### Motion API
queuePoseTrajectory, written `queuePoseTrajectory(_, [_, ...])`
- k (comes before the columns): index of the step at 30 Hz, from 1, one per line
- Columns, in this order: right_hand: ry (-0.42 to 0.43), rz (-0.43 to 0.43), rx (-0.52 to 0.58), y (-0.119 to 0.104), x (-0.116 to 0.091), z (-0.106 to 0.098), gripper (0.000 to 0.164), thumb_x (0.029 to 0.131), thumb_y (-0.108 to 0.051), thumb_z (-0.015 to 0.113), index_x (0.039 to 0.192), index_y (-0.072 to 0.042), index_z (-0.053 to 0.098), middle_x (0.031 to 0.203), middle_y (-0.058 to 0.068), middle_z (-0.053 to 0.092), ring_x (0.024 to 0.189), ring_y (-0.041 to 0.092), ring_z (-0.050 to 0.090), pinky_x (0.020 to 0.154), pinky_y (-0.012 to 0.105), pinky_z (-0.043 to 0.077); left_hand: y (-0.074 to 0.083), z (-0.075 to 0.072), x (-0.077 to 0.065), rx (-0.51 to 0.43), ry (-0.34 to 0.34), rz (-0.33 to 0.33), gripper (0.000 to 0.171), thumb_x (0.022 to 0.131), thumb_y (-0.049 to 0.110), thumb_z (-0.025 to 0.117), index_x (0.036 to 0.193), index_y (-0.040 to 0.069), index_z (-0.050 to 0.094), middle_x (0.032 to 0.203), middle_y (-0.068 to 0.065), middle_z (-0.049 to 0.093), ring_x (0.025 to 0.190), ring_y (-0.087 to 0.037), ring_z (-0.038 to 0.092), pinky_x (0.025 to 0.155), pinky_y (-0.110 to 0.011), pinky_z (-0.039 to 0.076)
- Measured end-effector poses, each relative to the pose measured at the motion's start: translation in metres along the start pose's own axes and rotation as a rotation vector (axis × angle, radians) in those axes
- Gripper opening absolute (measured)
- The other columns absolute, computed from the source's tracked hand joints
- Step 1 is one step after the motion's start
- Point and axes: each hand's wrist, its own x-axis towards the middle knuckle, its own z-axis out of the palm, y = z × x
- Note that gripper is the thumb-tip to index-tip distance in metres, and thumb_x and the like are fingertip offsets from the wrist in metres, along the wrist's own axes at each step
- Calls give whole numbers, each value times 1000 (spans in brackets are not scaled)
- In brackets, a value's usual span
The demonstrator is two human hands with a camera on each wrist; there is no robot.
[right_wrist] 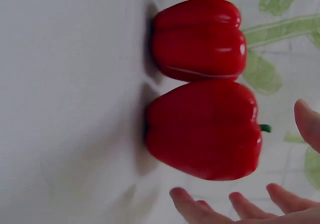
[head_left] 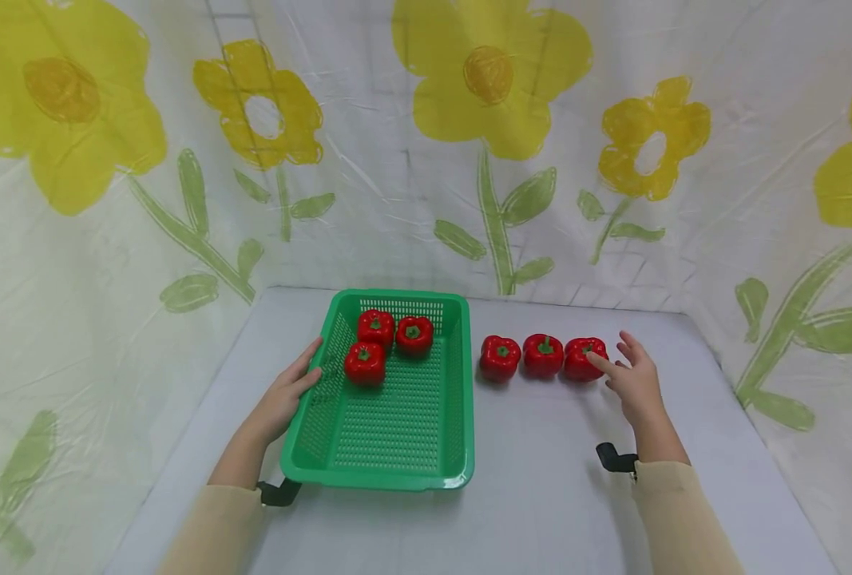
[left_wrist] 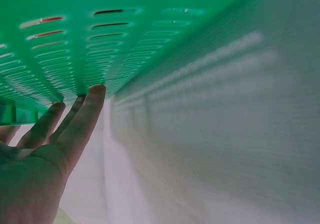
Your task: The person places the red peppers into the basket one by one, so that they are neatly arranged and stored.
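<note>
A green plastic basket with slotted walls holds a red bell pepper and two more at its far left. My left hand lies along the basket's left side, its straight fingers touching the wall in the left wrist view. On the table, right of the basket, three red bell peppers stand in a row: a left one, a middle one and a right one. My right hand is spread beside the right pepper, fingers and thumb apart from it in the right wrist view.
The pale table meets hanging white sheets printed with yellow flowers at the back and both sides. Dark wrist mounts stick out below the left hand and the right hand.
</note>
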Motion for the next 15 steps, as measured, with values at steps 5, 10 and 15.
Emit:
queuePoseTrajectory(5, [-51, 71, 49, 9, 7, -2, 93, 97, -31, 69, 164, -27, 3, 171, 9, 1, 155, 39, 16, 111, 57, 40, -1, 0, 0, -1, 0, 4, 57, 110, 33, 38, 162, 38, 15, 170, -1, 11, 155, -36, 16, 113, -57, 37])
queuePoseTrajectory(10, [-125, 119, 124, 15, 11, -3, 93, 98, -28, 68, 164, -32, 3, 171, 6, -3, 157, 37, 7, 111, 55, 39, 1, 0, 0, -8, -6, 0, 57, 111, 33, 38, 162, 38, 13, 171, -1, 11, 154, -36, 18, 113, -56, 38])
queuePoseTrajectory(15, [-178, 152, 203, 17, 14, -3, 95, 97, -26, 70, 163, -35, 3, 171, 5, -6, 157, 35, 5, 111, 55, 39, 2, 1, -1, -3, -7, 7, 58, 111, 32, 37, 163, 36, 12, 171, -1, 10, 156, -34, 12, 117, -57, 31])
